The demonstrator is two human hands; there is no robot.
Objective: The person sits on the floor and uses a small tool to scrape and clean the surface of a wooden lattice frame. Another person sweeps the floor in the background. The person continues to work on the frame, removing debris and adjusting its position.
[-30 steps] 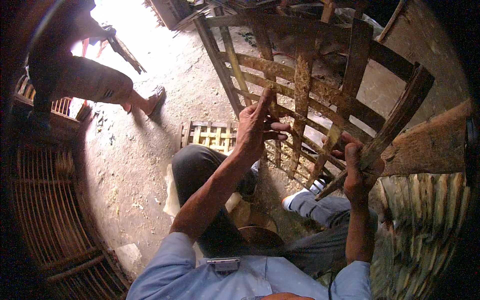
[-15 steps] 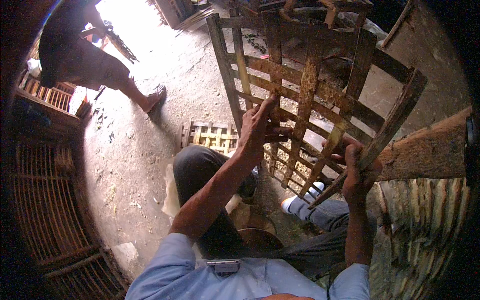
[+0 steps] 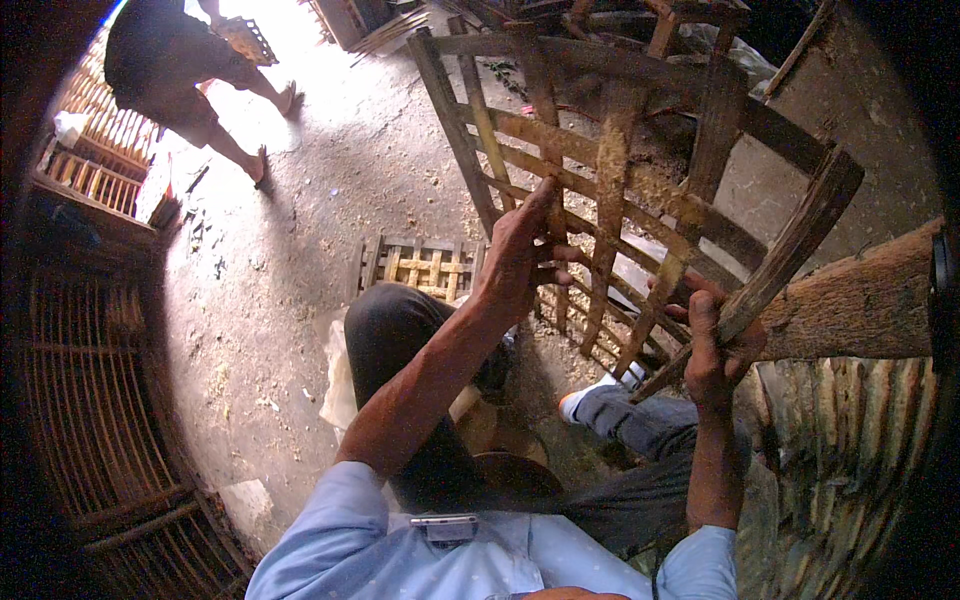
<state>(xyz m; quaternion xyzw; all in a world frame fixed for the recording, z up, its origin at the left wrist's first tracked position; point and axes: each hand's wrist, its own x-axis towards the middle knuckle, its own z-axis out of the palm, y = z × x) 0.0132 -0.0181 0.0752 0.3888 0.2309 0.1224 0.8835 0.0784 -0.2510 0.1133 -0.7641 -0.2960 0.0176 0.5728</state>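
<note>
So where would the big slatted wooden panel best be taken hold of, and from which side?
Likely the thick right-edge bar of the slatted panel, coming from the right. It looks stouter than the thin slats, and gaps alongside leave room to wrap around it. The right grip holds that edge.

You have dark slatting (image 3: 95,410) on your left, a rough wooden beam (image 3: 850,305) beside a ridged sheet (image 3: 855,450) on your right, and another person (image 3: 155,75) ahead-left.

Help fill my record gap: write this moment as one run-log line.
Left hand: touching wooden lattice; right hand: gripping its edge; floor: smaller lattice; upper left: another person
</note>
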